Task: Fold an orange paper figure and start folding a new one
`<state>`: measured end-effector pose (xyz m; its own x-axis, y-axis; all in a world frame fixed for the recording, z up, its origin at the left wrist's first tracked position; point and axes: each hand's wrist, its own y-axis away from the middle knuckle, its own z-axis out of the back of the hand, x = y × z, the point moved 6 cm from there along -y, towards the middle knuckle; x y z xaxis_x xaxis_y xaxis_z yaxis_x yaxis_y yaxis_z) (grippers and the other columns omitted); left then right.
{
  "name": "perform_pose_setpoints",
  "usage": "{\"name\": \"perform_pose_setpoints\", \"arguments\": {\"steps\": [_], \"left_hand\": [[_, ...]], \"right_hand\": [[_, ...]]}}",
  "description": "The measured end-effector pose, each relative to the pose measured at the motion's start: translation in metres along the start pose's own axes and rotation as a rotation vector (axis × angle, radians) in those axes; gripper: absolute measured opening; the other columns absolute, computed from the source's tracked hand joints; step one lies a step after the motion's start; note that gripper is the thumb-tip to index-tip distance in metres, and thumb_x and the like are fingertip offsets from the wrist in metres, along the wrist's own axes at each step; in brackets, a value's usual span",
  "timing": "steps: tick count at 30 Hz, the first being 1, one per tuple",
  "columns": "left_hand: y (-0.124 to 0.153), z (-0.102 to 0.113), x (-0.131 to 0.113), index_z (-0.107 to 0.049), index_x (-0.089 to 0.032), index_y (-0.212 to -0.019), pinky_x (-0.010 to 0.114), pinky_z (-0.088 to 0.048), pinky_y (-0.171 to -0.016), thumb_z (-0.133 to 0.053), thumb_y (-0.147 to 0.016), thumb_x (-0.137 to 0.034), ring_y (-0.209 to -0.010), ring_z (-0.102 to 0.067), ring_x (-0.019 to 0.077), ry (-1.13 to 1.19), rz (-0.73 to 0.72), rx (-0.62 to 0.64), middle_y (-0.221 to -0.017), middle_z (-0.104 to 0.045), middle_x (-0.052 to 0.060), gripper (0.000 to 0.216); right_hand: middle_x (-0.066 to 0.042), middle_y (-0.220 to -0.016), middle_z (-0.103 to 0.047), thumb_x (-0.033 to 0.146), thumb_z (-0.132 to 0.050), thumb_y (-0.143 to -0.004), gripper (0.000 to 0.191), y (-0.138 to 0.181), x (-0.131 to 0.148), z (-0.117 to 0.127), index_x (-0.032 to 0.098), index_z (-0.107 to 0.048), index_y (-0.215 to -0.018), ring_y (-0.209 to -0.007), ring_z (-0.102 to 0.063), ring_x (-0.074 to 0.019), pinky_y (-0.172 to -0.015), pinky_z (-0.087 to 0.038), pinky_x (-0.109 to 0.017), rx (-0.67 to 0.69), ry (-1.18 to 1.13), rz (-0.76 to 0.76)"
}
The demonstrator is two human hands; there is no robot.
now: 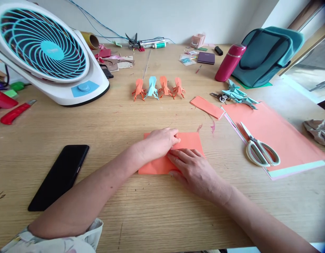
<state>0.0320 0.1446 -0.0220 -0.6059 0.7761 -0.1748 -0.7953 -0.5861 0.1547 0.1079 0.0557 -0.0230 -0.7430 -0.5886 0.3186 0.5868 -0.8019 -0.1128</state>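
A sheet of orange paper point(190, 140) lies flat on the wooden table in front of me. My left hand point(163, 141) rests on its middle, fingers curled and closed against the paper; the fingertips are partly hidden. Just below and to the right, my right hand point(190, 165) lies with fingers stretched out flat, pressing on the same paper. The two hands nearly meet at the fingertips. Behind the paper stands a row of several folded paper figures, among them a light blue one point(152, 87) and an orange one point(165, 86).
A black phone point(59, 177) lies left of my forearm. White-handled scissors point(259, 149) rest on large orange sheets point(288, 137) at the right. Orange strips point(207, 107) lie nearby. A fan point(84, 84) stands at the back left; a pink bottle point(229, 65) and teal bag point(265, 58) stand back right.
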Motion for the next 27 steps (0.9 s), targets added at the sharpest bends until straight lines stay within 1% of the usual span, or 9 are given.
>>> {"name": "perform_pose_setpoints", "arguments": {"steps": [4,7,9,11,13,16,19,23,27], "left_hand": [[0.000,0.003,0.001,-0.066,-0.017,-0.089,0.029,-0.036,-0.064,-0.039,-0.096,-0.022,-0.087,-0.057,0.0184,0.064,0.031,0.004,-0.101,-0.064,0.006,0.028],[-0.001,0.004,0.006,-0.063,-0.017,-0.091,0.030,-0.036,-0.063,-0.037,-0.097,-0.028,-0.083,-0.058,0.0184,0.171,0.137,0.010,-0.096,-0.064,0.006,0.029],[-0.001,0.004,0.008,-0.062,-0.018,-0.093,0.030,-0.038,-0.065,-0.039,-0.096,-0.029,-0.082,-0.059,0.0182,0.242,0.182,-0.002,-0.095,-0.065,0.005,0.025],[-0.001,0.005,0.007,-0.061,-0.019,-0.093,0.030,-0.039,-0.068,-0.040,-0.095,-0.028,-0.084,-0.060,0.0183,0.275,0.174,-0.019,-0.096,-0.066,0.005,0.023],[0.000,0.006,0.006,-0.061,-0.019,-0.094,0.030,-0.040,-0.069,-0.040,-0.095,-0.028,-0.086,-0.061,0.0187,0.275,0.174,-0.023,-0.098,-0.066,0.005,0.023],[0.000,0.006,0.004,-0.062,-0.018,-0.097,0.030,-0.039,-0.070,-0.040,-0.096,-0.026,-0.090,-0.061,0.0199,0.215,0.172,0.000,-0.103,-0.066,0.006,0.023],[0.000,0.006,0.000,-0.063,-0.018,-0.093,0.030,-0.037,-0.067,-0.041,-0.097,-0.022,-0.089,-0.061,0.0197,0.091,0.114,0.027,-0.101,-0.064,0.006,0.023],[0.002,0.004,-0.006,-0.066,-0.018,-0.089,0.030,-0.036,-0.062,-0.046,-0.096,-0.016,-0.086,-0.060,0.0190,-0.078,0.067,0.004,-0.101,-0.063,0.006,0.022],[0.004,-0.002,-0.014,-0.067,-0.017,-0.097,0.030,-0.042,-0.065,-0.052,-0.095,-0.015,-0.097,-0.060,0.0219,-0.142,0.103,-0.030,-0.110,-0.064,0.008,0.016]], "right_hand": [[-0.013,-0.123,-0.068,0.030,-0.056,-0.097,0.035,0.003,0.010,-0.005,0.011,-0.061,-0.126,-0.107,-0.062,-0.0295,-0.089,-0.048,-0.044,0.028,-0.017,0.048],[-0.013,-0.120,-0.068,0.030,-0.054,-0.098,0.035,0.008,0.020,-0.006,0.011,-0.061,-0.126,-0.103,-0.063,-0.0277,-0.085,-0.049,-0.043,0.033,-0.042,0.101],[-0.012,-0.116,-0.070,0.030,-0.053,-0.099,0.032,0.011,0.026,-0.005,0.012,-0.063,-0.123,-0.099,-0.064,-0.0258,-0.082,-0.050,-0.041,0.042,-0.070,0.146],[-0.011,-0.109,-0.071,0.030,-0.052,-0.100,0.029,0.012,0.032,-0.005,0.013,-0.064,-0.119,-0.093,-0.064,-0.0239,-0.080,-0.050,-0.040,0.039,-0.100,0.188],[-0.011,-0.109,-0.072,0.029,-0.051,-0.100,0.030,0.011,0.034,-0.004,0.012,-0.063,-0.122,-0.093,-0.064,-0.0239,-0.080,-0.051,-0.040,0.008,-0.098,0.208],[-0.016,-0.128,-0.066,0.029,-0.052,-0.099,0.042,0.006,0.034,-0.008,0.007,-0.056,-0.134,-0.109,-0.062,-0.0292,-0.089,-0.051,-0.045,-0.042,-0.024,0.173],[-0.020,-0.142,-0.056,0.035,-0.057,-0.096,0.056,0.001,0.035,-0.020,0.001,-0.050,-0.140,-0.124,-0.054,-0.0348,-0.100,-0.048,-0.050,-0.036,0.040,0.128],[-0.022,-0.146,-0.051,0.041,-0.058,-0.095,0.064,0.004,0.046,-0.033,-0.002,-0.049,-0.141,-0.133,-0.049,-0.0375,-0.108,-0.044,-0.051,-0.044,0.081,0.161],[-0.026,-0.144,-0.053,0.042,-0.054,-0.096,0.064,0.013,0.060,-0.038,-0.006,-0.049,-0.139,-0.132,-0.050,-0.0384,-0.107,-0.045,-0.050,-0.090,0.111,0.233]]}}
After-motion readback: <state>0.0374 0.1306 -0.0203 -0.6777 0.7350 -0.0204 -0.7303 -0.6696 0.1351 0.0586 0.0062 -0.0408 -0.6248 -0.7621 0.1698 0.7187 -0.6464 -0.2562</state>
